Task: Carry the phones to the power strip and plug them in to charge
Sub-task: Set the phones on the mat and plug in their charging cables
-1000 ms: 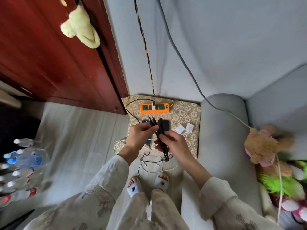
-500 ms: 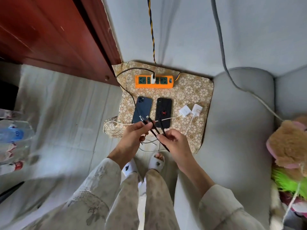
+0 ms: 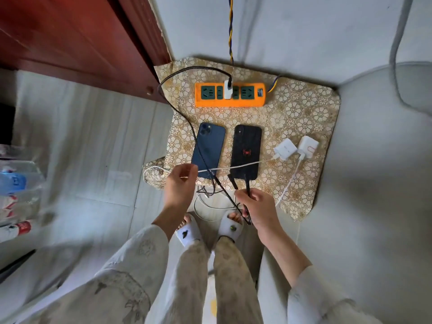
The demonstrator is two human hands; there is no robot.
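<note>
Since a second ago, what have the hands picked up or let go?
The left hand let go of the black cable ends and now pinches the white cable. The right hand still holds the black cable ends. Both phones, blue and black, lie unplugged below the power strip.

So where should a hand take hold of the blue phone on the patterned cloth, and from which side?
Grip the blue phone across its two long edges near the lower end, coming from above on the person's side. It lies flat, back up, with bare cloth on its left and a gap to the black phone. A black cable and a white cable cross its lower part, so clear them first.
</note>
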